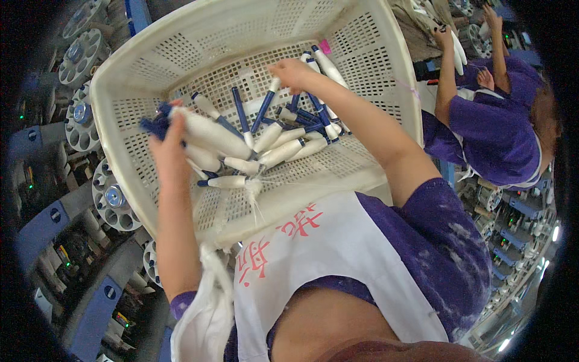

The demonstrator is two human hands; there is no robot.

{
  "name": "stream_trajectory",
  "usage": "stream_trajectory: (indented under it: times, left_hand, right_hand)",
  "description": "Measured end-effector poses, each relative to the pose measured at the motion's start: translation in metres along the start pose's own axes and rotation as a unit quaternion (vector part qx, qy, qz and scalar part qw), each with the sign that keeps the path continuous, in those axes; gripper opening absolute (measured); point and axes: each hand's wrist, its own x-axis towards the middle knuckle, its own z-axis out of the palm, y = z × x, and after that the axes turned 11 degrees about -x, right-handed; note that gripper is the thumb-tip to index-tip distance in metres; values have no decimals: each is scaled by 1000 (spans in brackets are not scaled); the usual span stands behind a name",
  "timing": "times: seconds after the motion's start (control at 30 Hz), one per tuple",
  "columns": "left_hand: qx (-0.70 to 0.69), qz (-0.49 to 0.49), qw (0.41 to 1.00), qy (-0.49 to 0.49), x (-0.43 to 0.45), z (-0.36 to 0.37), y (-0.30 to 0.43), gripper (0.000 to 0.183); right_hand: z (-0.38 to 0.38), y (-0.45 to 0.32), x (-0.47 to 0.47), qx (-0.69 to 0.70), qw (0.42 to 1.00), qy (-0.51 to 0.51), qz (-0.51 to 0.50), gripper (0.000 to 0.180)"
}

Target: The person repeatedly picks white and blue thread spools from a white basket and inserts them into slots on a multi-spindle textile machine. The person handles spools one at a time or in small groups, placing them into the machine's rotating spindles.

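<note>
A large white perforated plastic basket point(289, 27) lies before me with many blue yarn tubes in it, some wound with white yarn point(285, 154) and some nearly bare point(240, 109). At the basket's left side my left hand point(169, 140) holds a bunch of blue tubes, partly blurred; a thick white-wound one point(217, 133) lies against it. Over the far right part of the basket, my right hand point(291, 74) has its fingers round the upper end of a blue tube point(263, 111) with white yarn on it. Loose white yarn point(254, 190) trails near the basket's front edge.
Winding machines with round white tube magazines point(113, 197) line the left side, close to the basket. At the right, co-workers in purple point(497, 131) stand near the basket's rim, one hand point(443, 38) holding white-wound tubes. More machines point(511, 240) run behind at the right.
</note>
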Motion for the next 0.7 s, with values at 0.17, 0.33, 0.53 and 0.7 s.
stream_trajectory:
  times: [0.17, 0.33, 0.53, 0.7]
  left_hand:
    - [63, 212, 968, 121, -48, -30, 49, 26]
    - [-190, 362, 885, 225, -168, -51, 103, 37]
    - [-232, 449, 791, 345, -340, -56, 96, 30]
    - [-196, 411, 807, 376, -417, -65, 31, 35]
  right_hand:
    - [51, 54, 72, -326, 930, 156, 71, 66]
    - [48, 82, 85, -204, 955, 208, -55, 70]
    - [-32, -2, 22, -92, 851, 289, -428, 47]
    - [2, -115, -95, -157, 656, 366, -640, 32]
